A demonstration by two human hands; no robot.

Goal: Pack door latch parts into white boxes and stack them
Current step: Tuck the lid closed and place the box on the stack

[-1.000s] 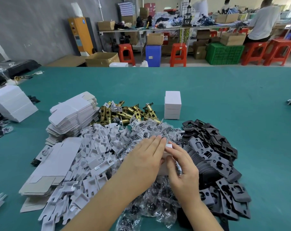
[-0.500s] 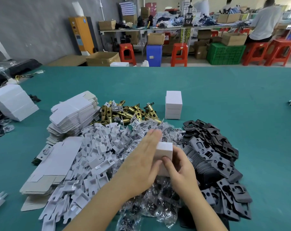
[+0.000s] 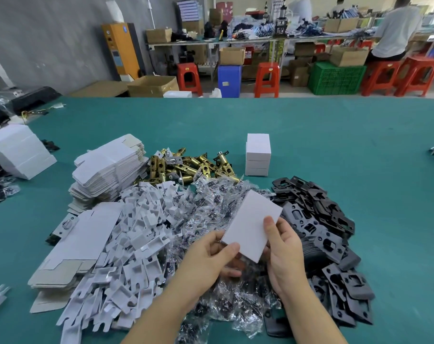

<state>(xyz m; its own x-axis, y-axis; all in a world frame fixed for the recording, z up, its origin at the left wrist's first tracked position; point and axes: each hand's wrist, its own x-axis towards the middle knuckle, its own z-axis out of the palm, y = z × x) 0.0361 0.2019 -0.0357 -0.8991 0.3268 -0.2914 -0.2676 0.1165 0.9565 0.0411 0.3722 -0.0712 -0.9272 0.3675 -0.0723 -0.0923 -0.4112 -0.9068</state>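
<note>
Above the heap of small plastic bags, both hands grip one closed white box – the left hand pinches its near corner, the right hand its right edge. Farther on the green desk lie brass latches and a stack of white boxes.

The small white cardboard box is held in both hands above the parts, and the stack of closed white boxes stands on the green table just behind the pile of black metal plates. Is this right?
Not quite. In the head view the small white cardboard box is indeed held by the left hand and right hand, but the stack of closed white boxes stands on the green table beside the pile of brass latch bolts, apart from the black metal plates.
</note>
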